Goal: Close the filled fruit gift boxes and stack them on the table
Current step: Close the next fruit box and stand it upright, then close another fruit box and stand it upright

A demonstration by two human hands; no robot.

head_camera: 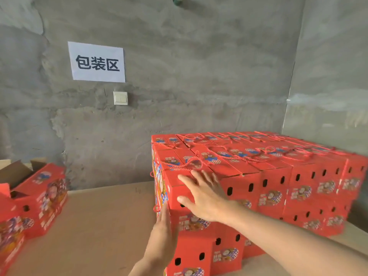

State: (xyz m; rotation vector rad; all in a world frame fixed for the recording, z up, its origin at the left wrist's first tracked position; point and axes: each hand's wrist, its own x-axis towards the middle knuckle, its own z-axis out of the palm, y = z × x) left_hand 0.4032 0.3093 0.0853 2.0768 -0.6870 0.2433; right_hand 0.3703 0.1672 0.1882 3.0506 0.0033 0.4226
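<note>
Stacking is well advanced. The stack of red gift boxes [274,162] stands on the table [99,216] to the right of and beyond both hands. It is several layers high. Every visible lid is down, and the red cord handles lie flat on the top layer.

The right hand [205,198] lies flat on the front face of the corner box [173,188] in the top layer, fingers straight and spread, gripping nothing. The left hand [162,232], below and left of the right hand, presses flat against the left side of the stack on the layer beneath, fingers straight and together.

Judgement: the corner box is in place and is being squared to the stack.

Well to the left of the left hand, a loose group of boxes [45,196] sits on the table. The group is blurred, but one flap [5,191] at the frame edge appears raised. Those boxes probably remain to be closed and stacked.
</note>
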